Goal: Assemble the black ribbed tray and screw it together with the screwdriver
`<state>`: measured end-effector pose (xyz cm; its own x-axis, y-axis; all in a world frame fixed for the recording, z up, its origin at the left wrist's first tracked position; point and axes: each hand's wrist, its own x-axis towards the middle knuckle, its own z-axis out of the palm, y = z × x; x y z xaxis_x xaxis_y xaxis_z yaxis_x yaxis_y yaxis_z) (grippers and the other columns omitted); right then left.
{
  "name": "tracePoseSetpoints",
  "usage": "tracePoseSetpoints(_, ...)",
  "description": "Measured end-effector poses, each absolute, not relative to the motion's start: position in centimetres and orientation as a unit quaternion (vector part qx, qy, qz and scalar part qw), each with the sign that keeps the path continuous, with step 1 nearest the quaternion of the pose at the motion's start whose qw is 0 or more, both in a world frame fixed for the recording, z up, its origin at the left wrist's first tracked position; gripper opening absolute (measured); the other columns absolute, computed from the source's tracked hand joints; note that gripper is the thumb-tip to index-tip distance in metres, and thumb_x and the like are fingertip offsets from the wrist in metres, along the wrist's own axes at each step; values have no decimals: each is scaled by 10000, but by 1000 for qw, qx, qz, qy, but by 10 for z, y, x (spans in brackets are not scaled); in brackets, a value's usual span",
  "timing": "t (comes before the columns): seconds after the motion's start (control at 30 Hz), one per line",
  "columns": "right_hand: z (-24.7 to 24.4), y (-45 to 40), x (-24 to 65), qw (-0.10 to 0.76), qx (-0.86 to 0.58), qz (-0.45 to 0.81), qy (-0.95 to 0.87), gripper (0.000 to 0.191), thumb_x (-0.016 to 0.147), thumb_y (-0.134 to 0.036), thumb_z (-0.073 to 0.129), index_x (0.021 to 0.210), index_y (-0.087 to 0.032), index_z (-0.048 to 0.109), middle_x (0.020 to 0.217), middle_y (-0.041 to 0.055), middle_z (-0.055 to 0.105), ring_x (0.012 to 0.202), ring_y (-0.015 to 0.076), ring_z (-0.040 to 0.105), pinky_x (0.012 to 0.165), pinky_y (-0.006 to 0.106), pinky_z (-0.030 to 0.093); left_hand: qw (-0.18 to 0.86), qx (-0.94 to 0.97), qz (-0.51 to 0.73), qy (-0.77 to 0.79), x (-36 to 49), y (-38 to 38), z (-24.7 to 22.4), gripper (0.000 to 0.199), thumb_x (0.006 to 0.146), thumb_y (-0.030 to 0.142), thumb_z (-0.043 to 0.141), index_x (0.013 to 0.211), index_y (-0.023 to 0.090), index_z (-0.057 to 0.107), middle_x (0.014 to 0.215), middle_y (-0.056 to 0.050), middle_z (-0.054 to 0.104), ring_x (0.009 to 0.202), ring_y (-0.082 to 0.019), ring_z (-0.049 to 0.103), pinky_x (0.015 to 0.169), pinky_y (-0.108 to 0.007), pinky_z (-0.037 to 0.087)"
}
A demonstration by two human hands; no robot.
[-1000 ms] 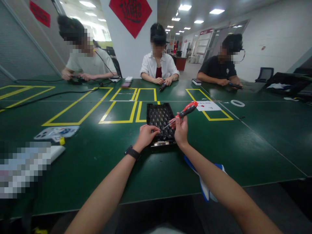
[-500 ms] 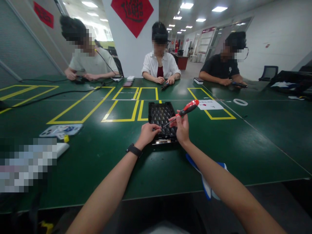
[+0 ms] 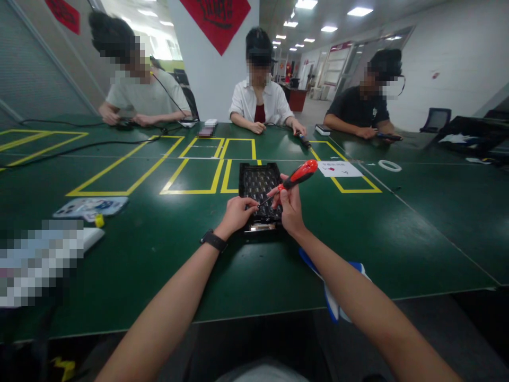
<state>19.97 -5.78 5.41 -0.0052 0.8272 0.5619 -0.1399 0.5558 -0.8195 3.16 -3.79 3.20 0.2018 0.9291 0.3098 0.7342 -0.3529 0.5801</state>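
My right hand (image 3: 292, 213) grips a red-and-black screwdriver (image 3: 299, 175), its shaft sloping down to the left. At the shaft's tip, the thumb and fingers of my left hand (image 3: 237, 214) are pinched together; whatever they hold is too small to make out. Both hands are over a black plastic case (image 3: 242, 179) lying on the table, with rows of small shiny pieces inside. My left hand covers part of its left edge and my right hand part of its right edge.
Blue-and-white gloves (image 3: 333, 302) hang over the front edge of the green table (image 3: 175, 281), under my right forearm. Left of me lies a patterned phone case (image 3: 90, 207). Beyond are a paper sheet (image 3: 340, 169), a white tape ring (image 3: 389, 166) and three people seated at work.
The view has shifted slightly. My hands keep the screwdriver tip and the left pinch together over the case. The person opposite has moved a dark tool to the right.
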Motion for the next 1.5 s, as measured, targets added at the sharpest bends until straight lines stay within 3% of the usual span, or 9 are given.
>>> tracePoseSetpoints(0.53, 50, -54, 201, 618, -291, 392, -616, 358, 907, -462, 387, 1182, -239, 439, 799, -14, 612, 584, 77, 536, 574, 226, 470, 166, 757, 335, 536, 31, -36, 28, 164, 781, 307, 616, 859, 227, 736, 862, -30, 720, 806, -197, 608, 840, -339, 433)
tracePoseSetpoints(0.77, 51, -59, 200, 658, -314, 356, -585, 299, 922, -441, 361, 1127, -239, 443, 738, -31, 570, 540, 73, 489, 542, 217, 427, 198, 761, 350, 509, 32, -39, 33, 177, 790, 333, 616, 878, 237, 736, 888, -21, 724, 836, -188, 623, 866, -324, 426)
tracePoseSetpoints(0.9, 51, -60, 201, 706, -335, 307, -543, 264, 927, -437, 342, 1050, -234, 458, 644, -51, 492, 490, 69, 409, 494, 208, 352, 216, 766, 410, 445, 33, -43, 37, 266, 858, 388, 532, 926, 204, 713, 940, -29, 709, 875, -168, 614, 846, -294, 428)
tracePoseSetpoints(1.1, 49, -57, 203, 712, -363, 290, -527, 265, 938, -426, 314, 928, -213, 470, 511, -85, 335, 432, 67, 321, 459, 206, 274, 166, 823, 371, 397, 39, -55, 48, 473, 945, 419, 330, 801, 203, 726, 703, -20, 627, 749, -154, 536, 787, -300, 397)
tracePoseSetpoints(1.33, 48, -60, 201, 676, -388, 281, -560, 264, 936, -416, 326, 929, -201, 480, 512, -83, 385, 434, 67, 368, 474, 209, 311, 177, 850, 328, 372, 42, -60, 54, 607, 967, 423, 198, 808, 223, 748, 918, -50, 605, 867, -165, 509, 870, -310, 353)
tracePoseSetpoints(1.5, 49, -60, 201, 664, -396, 277, -571, 259, 941, -401, 316, 938, -201, 481, 517, -81, 398, 446, 69, 387, 499, 212, 330, 180, 859, 313, 362, 41, -59, 53, 596, 969, 421, 193, 853, 232, 747, 953, -45, 601, 883, -166, 508, 890, -317, 329)
